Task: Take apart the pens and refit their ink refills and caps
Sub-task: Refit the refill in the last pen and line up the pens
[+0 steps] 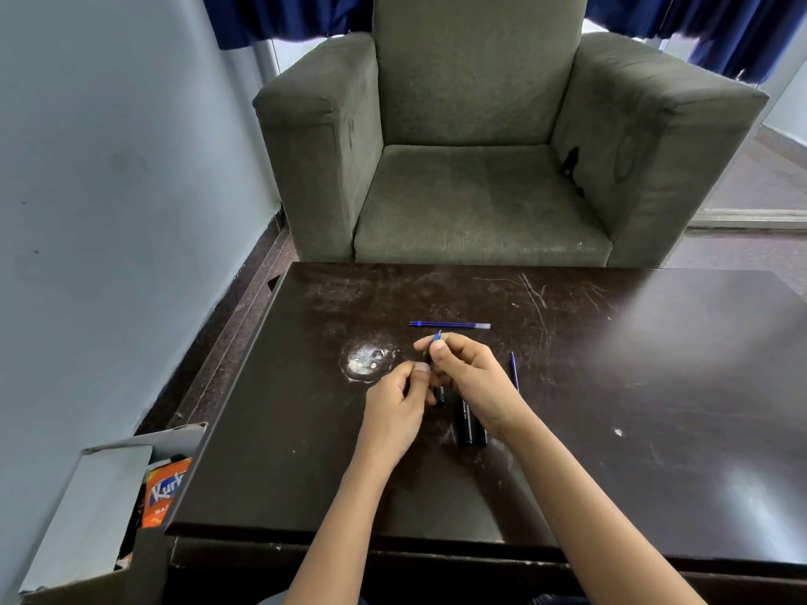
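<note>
Pinching refill (pixel 437 336) — right hand (pixel 474 377); barrel (pixel 439 396) — left hand (pixel 393 403)

Blue ink refills: three, namely the far refill (pixel 450 325) lying alone on the bench (pixel 611 386), the right refill (pixel 514 371) lying just right of the hands, and the held refill (pixel 436 337), only its tip showing above the fingers.
Black pen barrels: two, side by side (pixel 465 423) under the right wrist.
Other black pen part: one (pixel 439 396), partly hidden between the hands; barrel or cap, cannot tell.
Hands: two, the left hand (pixel 395 408) and the right hand (pixel 474 382).
Armchair: one (pixel 471 176), beyond the bench.
Cardboard box: one (pixel 100 495), near left.
Orange packet: one (pixel 163 491), in that box.
</note>
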Action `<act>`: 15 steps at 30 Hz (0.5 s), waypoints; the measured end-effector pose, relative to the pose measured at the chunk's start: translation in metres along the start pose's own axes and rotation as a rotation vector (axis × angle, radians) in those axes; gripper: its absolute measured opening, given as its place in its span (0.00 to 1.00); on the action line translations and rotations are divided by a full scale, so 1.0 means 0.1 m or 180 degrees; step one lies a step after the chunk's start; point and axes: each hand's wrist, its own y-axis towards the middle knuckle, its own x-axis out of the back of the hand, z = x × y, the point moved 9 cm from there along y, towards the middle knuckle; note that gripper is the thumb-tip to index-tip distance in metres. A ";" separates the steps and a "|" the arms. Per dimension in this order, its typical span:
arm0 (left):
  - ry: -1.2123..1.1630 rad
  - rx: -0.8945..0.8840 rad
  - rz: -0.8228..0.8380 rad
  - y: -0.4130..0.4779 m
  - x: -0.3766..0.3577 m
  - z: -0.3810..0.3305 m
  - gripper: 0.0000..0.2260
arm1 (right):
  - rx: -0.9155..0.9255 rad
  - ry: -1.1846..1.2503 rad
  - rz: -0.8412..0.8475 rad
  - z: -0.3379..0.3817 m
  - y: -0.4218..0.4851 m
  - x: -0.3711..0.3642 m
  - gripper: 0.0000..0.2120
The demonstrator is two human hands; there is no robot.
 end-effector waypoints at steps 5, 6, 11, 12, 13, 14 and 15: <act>0.0144 -0.0048 0.0014 0.01 0.00 0.00 0.13 | -0.0037 0.0566 -0.0280 -0.04 0.00 0.07 0.09; 0.0125 -0.0050 -0.0015 0.01 0.01 0.01 0.13 | -0.0127 0.0813 -0.0206 -0.07 0.00 0.05 0.11; 0.0107 -0.0054 -0.0023 0.01 0.02 -0.01 0.12 | -0.0087 0.0506 -0.0256 -0.07 0.02 0.08 0.11; 0.0131 -0.0060 -0.0010 0.01 0.01 -0.01 0.12 | -0.0066 0.0375 -0.0320 -0.08 0.02 0.10 0.10; 0.0150 -0.0065 -0.0007 0.01 0.01 -0.02 0.12 | -0.0074 0.0390 -0.0335 -0.09 0.02 0.11 0.09; 0.0150 -0.0068 -0.0023 0.01 0.02 -0.02 0.12 | -0.0103 0.0532 -0.0303 -0.10 0.02 0.10 0.10; 0.0129 -0.0058 -0.0051 0.01 0.02 -0.01 0.12 | -0.0150 0.0742 -0.0243 -0.12 0.03 0.07 0.11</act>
